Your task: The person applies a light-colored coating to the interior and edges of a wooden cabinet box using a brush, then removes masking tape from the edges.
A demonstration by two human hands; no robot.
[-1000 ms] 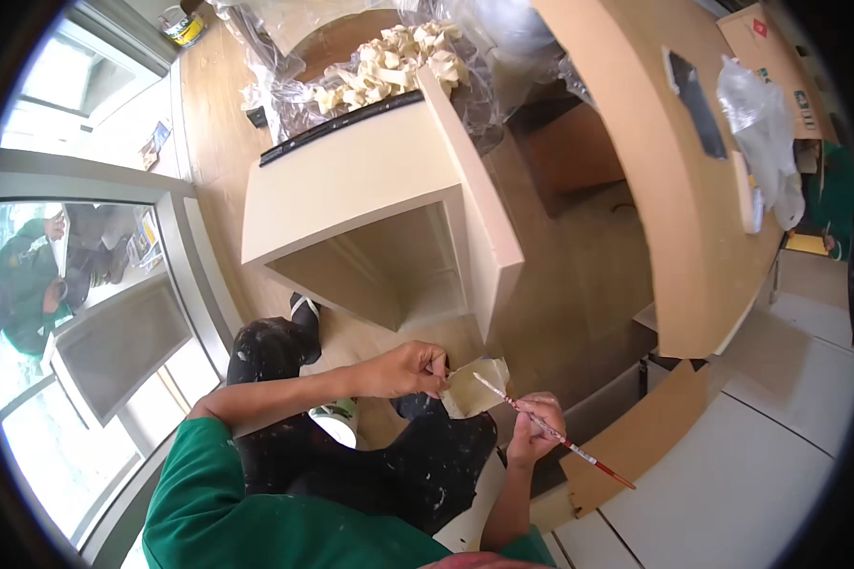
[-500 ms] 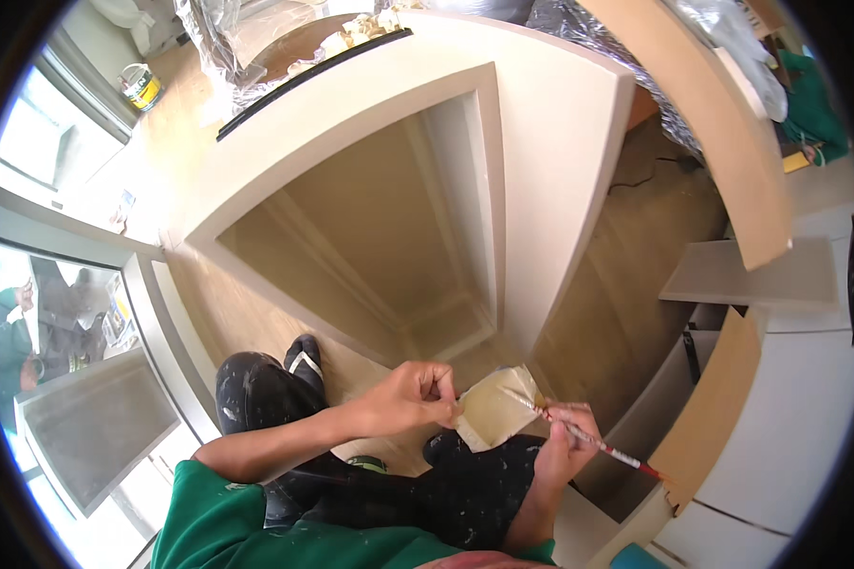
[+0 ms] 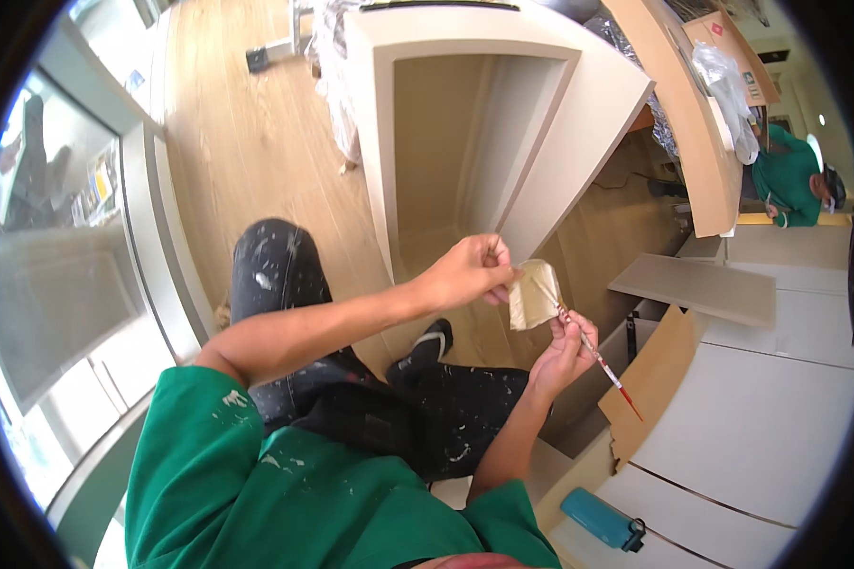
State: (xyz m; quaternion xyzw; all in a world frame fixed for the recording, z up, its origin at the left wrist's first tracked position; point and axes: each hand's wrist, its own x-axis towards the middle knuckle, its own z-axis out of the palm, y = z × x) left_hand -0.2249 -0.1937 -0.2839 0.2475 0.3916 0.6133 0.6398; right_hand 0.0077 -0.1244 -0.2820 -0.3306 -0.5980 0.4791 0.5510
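Note:
My left hand (image 3: 470,273) is closed in a pinch at the left edge of a small, squarish, pale beige piece (image 3: 531,302), creased like a sheet or shallow pouch. Whether it is folded paper or plastic I cannot tell. My right hand (image 3: 566,353) grips a slim paintbrush (image 3: 621,387) with a red and white handle. The brush's upper end lies against the beige piece, and its red end points down to the right. Beyond my hands stands a beige framed cabinet piece (image 3: 378,114) with a recessed panel.
A blue bottle (image 3: 598,517) lies near the white panels (image 3: 731,427) at lower right. Brown cardboard (image 3: 657,379) and a loose grey-beige board (image 3: 697,287) are on the right. Farther back, a person in green (image 3: 789,180) is beside a long board (image 3: 697,161). Glass panes (image 3: 52,275) line the left.
My view has turned, so the cabinet piece appears narrower and the blue bottle shows fully. Both hands, the beige piece and the brush sit higher in view, still held together.

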